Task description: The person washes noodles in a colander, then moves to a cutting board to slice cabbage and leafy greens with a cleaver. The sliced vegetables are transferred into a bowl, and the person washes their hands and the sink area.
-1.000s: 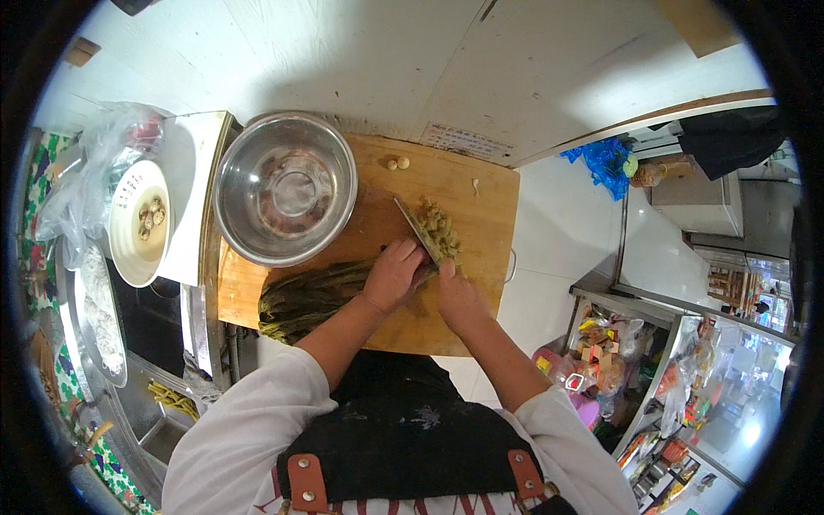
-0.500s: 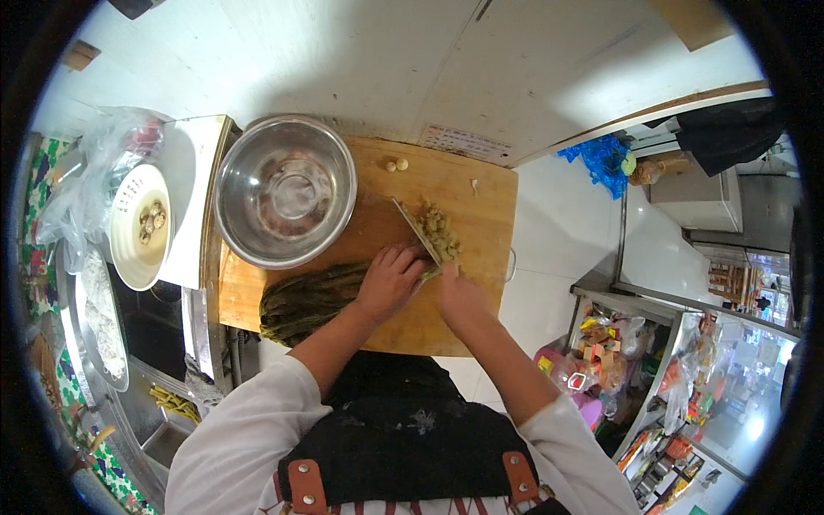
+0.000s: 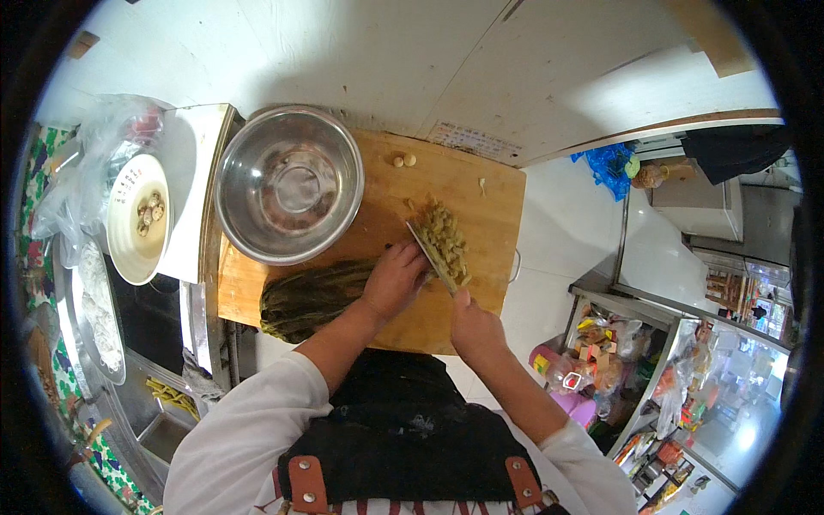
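On the wooden cutting board point(image 3: 489, 193), my right hand point(image 3: 478, 328) is closed round the handle of a kitchen knife point(image 3: 433, 257). Its blade slants up and to the left, beside a heap of chopped greenish-brown pickled greens point(image 3: 448, 236). My left hand point(image 3: 395, 279), fingers curled, presses on the cut end of a long, dark bundle of pickled greens point(image 3: 311, 296), close to the blade. Part of that bundle is hidden under the hand. Two garlic cloves point(image 3: 404, 160) lie near the board's far edge.
A large steel bowl point(image 3: 238, 193) stands on the board's left part. Further left are a pale plate point(image 3: 148, 262) with small round brownish items and a tray point(image 3: 103, 313) of white stuff. A wall closes off the far side. Packed shelves point(image 3: 601, 330) stand at right.
The knife and my right hand have shifted slightly right and nearer to me. The chopped heap looks more spread out along the blade. My left hand keeps its hold on the bundle.
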{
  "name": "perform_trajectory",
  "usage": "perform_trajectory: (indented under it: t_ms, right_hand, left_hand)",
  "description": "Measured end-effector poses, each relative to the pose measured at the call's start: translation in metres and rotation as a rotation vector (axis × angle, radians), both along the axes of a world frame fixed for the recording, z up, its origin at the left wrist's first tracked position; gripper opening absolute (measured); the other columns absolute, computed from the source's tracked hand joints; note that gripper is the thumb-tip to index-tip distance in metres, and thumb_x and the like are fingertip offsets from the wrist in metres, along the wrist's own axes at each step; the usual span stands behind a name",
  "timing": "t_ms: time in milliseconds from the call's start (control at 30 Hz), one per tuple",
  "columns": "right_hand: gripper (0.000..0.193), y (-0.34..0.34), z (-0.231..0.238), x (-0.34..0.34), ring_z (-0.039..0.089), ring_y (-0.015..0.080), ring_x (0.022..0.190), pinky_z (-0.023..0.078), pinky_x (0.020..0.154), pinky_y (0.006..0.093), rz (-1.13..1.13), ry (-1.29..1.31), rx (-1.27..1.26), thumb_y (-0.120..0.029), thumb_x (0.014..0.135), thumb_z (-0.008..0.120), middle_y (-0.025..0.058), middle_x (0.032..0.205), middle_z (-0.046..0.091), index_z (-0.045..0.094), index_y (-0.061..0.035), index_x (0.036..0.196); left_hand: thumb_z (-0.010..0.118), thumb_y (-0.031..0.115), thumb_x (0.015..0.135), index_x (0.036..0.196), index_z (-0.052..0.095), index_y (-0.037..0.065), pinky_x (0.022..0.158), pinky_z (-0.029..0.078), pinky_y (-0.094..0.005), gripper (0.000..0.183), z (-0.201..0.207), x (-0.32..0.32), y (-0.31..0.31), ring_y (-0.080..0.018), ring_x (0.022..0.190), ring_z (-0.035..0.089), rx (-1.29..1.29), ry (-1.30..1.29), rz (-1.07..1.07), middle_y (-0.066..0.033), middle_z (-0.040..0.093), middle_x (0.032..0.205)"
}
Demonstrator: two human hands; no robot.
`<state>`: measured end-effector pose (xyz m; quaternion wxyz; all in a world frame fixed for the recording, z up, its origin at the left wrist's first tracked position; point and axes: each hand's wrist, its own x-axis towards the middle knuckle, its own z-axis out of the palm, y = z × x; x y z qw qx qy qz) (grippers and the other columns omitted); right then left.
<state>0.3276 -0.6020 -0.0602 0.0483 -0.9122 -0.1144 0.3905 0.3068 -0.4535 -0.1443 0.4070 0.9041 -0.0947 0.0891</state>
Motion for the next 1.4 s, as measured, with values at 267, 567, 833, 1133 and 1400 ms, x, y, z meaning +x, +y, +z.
perform_trajectory:
  t_ms: [267, 567, 833, 1133, 1400]
  right_hand:
    - [0.02, -0.003, 0.002, -0.003, 0.061, 0.0465, 0.086, 0.047, 0.073, 0.0555, -0.026, -0.022, 0.102, -0.009, 0.088, 0.039, 0.0307, 0.094, 0.061, 0.038, 0.0005, 0.105]
    - [0.019, 0.006, -0.011, 0.002, 0.062, 0.0463, 0.082, 0.049, 0.072, 0.0548, 0.013, -0.137, 0.124, -0.009, 0.088, 0.038, 0.0312, 0.089, 0.061, 0.038, 0.0011, 0.105]
    - [0.02, 0.007, -0.011, -0.005, 0.062, 0.0468, 0.083, 0.049, 0.073, 0.055, -0.014, -0.087, 0.102, -0.011, 0.089, 0.039, 0.0312, 0.093, 0.061, 0.039, 0.0003, 0.106]
    - [0.025, 0.001, -0.008, -0.013, 0.06, 0.0472, 0.085, 0.047, 0.075, 0.0555, -0.021, -0.049, 0.107, -0.01, 0.088, 0.038, 0.032, 0.096, 0.059, 0.038, 0.0006, 0.11]
    - [0.02, -0.01, 0.008, -0.022, 0.062, 0.0469, 0.08, 0.049, 0.072, 0.0543, -0.014, -0.1, 0.125, -0.01, 0.089, 0.038, 0.0305, 0.091, 0.062, 0.037, -0.0001, 0.106]
  left_hand:
    - [0.067, 0.005, 0.068, 0.095, 0.06, 0.005, 0.083, 0.046, -0.0407, 0.028, -0.003, -0.002, 0.0, -0.0321, 0.097, 0.052, 0.064, 0.005, -0.011, -0.0118, 0.055, 0.107]
    - [0.066, 0.008, 0.07, 0.1, 0.059, 0.008, 0.087, 0.044, -0.0402, 0.031, 0.0, -0.008, 0.007, -0.032, 0.102, 0.05, 0.156, -0.057, -0.09, -0.01, 0.054, 0.109]
    - [0.066, 0.01, 0.072, 0.101, 0.059, 0.007, 0.084, 0.044, -0.0396, 0.03, -0.006, -0.011, 0.006, -0.0296, 0.098, 0.051, 0.048, 0.094, -0.093, -0.0088, 0.054, 0.105]
    - [0.068, 0.007, 0.071, 0.095, 0.059, 0.006, 0.079, 0.045, -0.0409, 0.026, -0.002, -0.007, 0.008, -0.0312, 0.093, 0.052, -0.011, 0.036, -0.056, -0.0091, 0.054, 0.101]
    - [0.068, 0.006, 0.07, 0.092, 0.059, 0.006, 0.08, 0.045, -0.0418, 0.024, -0.005, -0.007, 0.005, -0.0328, 0.093, 0.052, -0.038, 0.023, -0.016, -0.0111, 0.054, 0.098]
